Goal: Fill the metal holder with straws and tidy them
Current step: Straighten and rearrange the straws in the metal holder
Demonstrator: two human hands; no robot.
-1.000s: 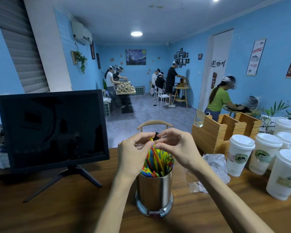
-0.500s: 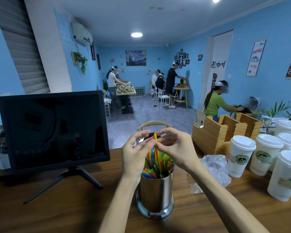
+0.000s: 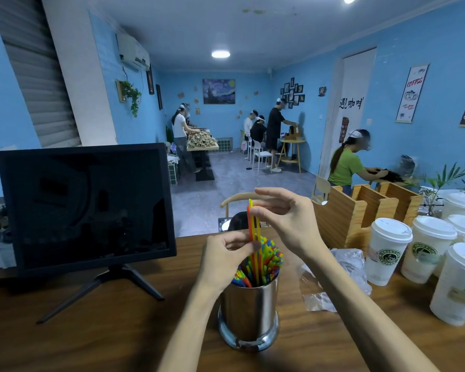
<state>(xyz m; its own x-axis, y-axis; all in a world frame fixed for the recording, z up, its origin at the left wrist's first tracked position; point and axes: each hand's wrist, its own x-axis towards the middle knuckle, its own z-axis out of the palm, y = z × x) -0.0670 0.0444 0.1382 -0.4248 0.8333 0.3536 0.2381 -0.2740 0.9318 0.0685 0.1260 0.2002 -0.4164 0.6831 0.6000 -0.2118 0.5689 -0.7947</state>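
The metal holder stands upright on the wooden bench, just in front of the person and between their two forearms, and it is already packed with coloured straws whose tops fan out above the rim. So the filling part looks largely done; I judge the work to be in its tidying stage. Two straws, an orange one and a yellow one, stick up well above the rest of the bunch. The right hand pinches these tall straws near their upper ends between thumb and fingertips, the other fingers loosely spread above. The left hand is curled at the top of the bunch, its fingertips pinching the same straws lower down, close to where they enter the mass. What seems left is to seat these two at the level of the others and even out the fan, which leans somewhat to the right. A crumpled clear plastic bag lies on the bench just to the right of the holder; whether any straws remain in it I cannot tell. Lidded paper cups stand further right, apart from the work.
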